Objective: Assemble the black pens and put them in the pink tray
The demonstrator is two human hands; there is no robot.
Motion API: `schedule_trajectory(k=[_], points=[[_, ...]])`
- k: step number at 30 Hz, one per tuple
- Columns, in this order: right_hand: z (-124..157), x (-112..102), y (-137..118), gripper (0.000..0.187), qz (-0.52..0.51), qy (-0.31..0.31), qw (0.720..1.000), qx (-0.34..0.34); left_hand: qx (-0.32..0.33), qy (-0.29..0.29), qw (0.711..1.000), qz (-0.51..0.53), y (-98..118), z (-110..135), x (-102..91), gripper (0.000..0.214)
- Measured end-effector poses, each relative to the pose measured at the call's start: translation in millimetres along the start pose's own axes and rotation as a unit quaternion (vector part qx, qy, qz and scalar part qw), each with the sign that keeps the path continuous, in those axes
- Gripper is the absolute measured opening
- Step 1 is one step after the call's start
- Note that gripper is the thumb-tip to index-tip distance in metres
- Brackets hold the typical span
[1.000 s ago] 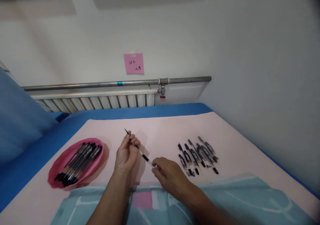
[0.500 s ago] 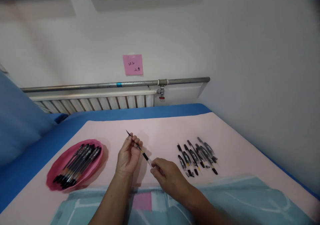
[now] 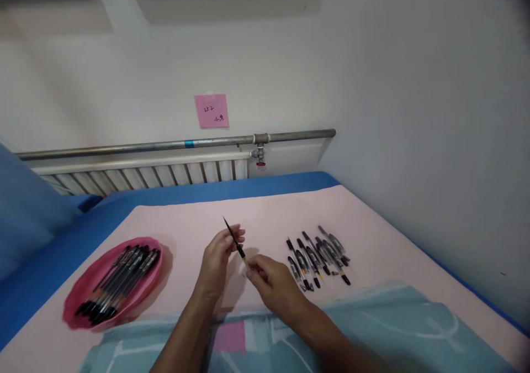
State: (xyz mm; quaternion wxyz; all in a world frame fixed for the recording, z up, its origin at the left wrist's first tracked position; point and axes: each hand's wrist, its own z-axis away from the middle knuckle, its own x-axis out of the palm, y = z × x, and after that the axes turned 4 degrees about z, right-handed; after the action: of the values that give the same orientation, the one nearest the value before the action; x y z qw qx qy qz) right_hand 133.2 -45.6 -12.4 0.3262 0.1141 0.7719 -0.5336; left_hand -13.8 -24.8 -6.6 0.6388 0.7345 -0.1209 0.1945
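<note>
My left hand (image 3: 216,256) is curled around a dark gel pen refill (image 3: 230,229), its thumb and fingers on either side of it. The refill's thin tip points up and away from me. Its lower part sits inside a pen barrel with a black grip (image 3: 240,250). My right hand (image 3: 271,282) pinches the barrel's lower end, and its fingers hide most of that end. To the right lie several loose black pen parts (image 3: 314,257), caps and clear barrels among them. At left, a pink basket (image 3: 71,301) holds several pens (image 3: 124,279) lying side by side.
A pale pink sheet (image 3: 186,218) covers the blue table surface (image 3: 285,179). Light blue patterned cloth (image 3: 372,323) lies along the near edge. Behind stand a white radiator (image 3: 174,174) and a metal pipe (image 3: 153,145). A pink note (image 3: 211,111) is on the wall.
The refill has slid deeper into the barrel, with less of it showing above the black grip. My left hand has shifted right, nearer my right hand. The view has turned slightly.
</note>
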Motion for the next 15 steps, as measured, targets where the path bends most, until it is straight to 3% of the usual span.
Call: schedule_trajectory(k=[5, 9, 12, 15], points=[[1.3, 0.8, -1.9, 0.010, 0.005, -0.011, 1.000, -0.010, 0.025, 0.068, 0.996, 0.041, 6.4, -4.9, -5.5, 0.031], [0.3, -0.5, -2.0, 0.011, -0.025, 0.003, 1.000, -0.007, 0.018, 0.063, 0.997, 0.048, 9.0, -5.2, -7.5, 0.028], [-1.8, -15.6, 0.4, 0.012, -0.076, 0.074, 0.994, 0.011, 0.006, 0.059, 0.998, 0.028, 3.6, -4.0, -6.2, 0.030], [-2.3, -41.8, 4.3, 0.015, -0.115, 0.198, 0.973, 0.033, -0.027, 0.026, 0.997, -0.073, -10.3, 0.0, 0.4, 0.027]])
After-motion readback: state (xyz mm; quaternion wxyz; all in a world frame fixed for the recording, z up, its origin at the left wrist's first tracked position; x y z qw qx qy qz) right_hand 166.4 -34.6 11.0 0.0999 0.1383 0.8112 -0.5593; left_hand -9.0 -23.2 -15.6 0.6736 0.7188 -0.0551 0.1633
